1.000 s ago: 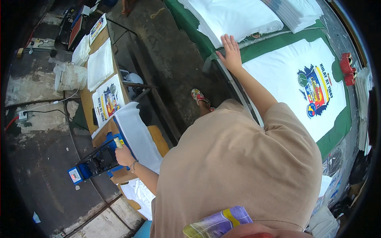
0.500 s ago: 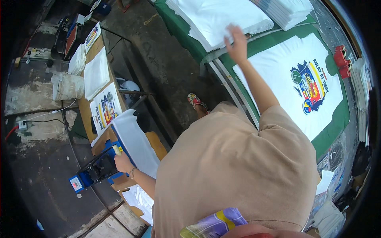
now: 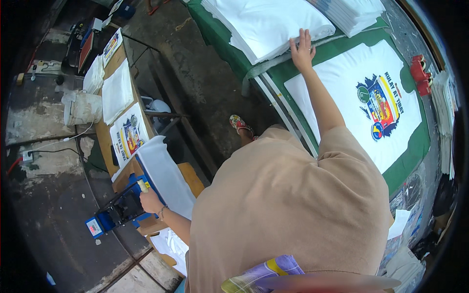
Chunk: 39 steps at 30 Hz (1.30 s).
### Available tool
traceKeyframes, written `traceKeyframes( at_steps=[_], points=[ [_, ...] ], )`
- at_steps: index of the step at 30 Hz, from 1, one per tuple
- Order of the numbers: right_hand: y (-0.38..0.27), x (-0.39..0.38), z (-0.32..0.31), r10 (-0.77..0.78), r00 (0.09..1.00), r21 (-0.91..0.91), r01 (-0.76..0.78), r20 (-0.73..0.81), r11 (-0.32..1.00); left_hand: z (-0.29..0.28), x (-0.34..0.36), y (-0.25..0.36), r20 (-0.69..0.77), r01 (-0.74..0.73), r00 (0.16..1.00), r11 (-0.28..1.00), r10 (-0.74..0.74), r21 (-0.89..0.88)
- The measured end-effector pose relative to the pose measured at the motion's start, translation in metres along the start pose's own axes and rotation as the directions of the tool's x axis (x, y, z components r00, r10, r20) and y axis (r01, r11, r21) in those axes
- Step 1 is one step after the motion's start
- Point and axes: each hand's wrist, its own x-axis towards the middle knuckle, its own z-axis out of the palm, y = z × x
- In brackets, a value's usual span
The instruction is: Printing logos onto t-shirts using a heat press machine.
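Note:
My left hand (image 3: 149,200) is closed round the pale handle (image 3: 143,186) of a blue-and-black heat press (image 3: 123,209), which has white cloth (image 3: 168,173) lying beside it. My right hand (image 3: 303,51) has its fingers apart at the lower edge of a tall stack of folded white shirts (image 3: 264,24), touching it. Just right of that arm, a white T-shirt (image 3: 349,102) with a colourful printed emblem lies spread on a green-covered table (image 3: 411,161). Printed white sheets (image 3: 129,136) and folded white cloth (image 3: 117,90) lie along the narrow wooden table at the left.
A second folded stack (image 3: 356,14) is at the top right, red tools (image 3: 420,75) at the right edge. A pale bucket (image 3: 80,110), cables and a power strip (image 3: 28,156) are at the left. A floor aisle (image 3: 195,73) runs between the tables, my shod foot (image 3: 238,124) on it.
My right hand has moved right along the stack's lower edge, blurred midway. The scene has shifted slightly up and left in the view. My left hand stays on the press handle.

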Motion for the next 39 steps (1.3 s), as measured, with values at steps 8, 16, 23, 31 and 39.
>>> traceKeyframes(
  at_steps=[8, 16, 23, 31, 39],
  points=[
    [-0.029, -0.04, -0.002, -0.008, 0.999, -0.011, 0.008, -0.04, 1.0, -0.001, 0.0, 0.001, 0.012, -0.002, 1.0, 1.0, 0.002, -0.019],
    [-0.025, 0.007, 0.002, 0.149, 0.977, 0.352, -0.087, -0.153, 0.932, 0.004, 0.003, -0.004, 0.019, -0.011, 1.0, 1.0, 0.012, -0.01],
    [-0.042, -0.022, -0.006, -0.078, 0.994, 0.151, 0.089, -0.078, 0.984, 0.018, 0.001, -0.007, -0.108, 0.013, 0.994, 1.0, -0.011, 0.019],
    [-0.161, -0.159, -0.006, -0.548, 0.609, 0.55, 0.21, 0.573, 0.808, 0.011, 0.003, -0.015, 0.008, 0.036, 0.999, 0.969, -0.035, -0.246],
    [-0.239, -0.213, 0.018, -0.539, -0.187, 0.57, 0.235, 0.822, 0.788, 0.004, -0.001, -0.012, 0.073, 0.102, 0.994, 0.928, -0.081, -0.359]
  ],
)
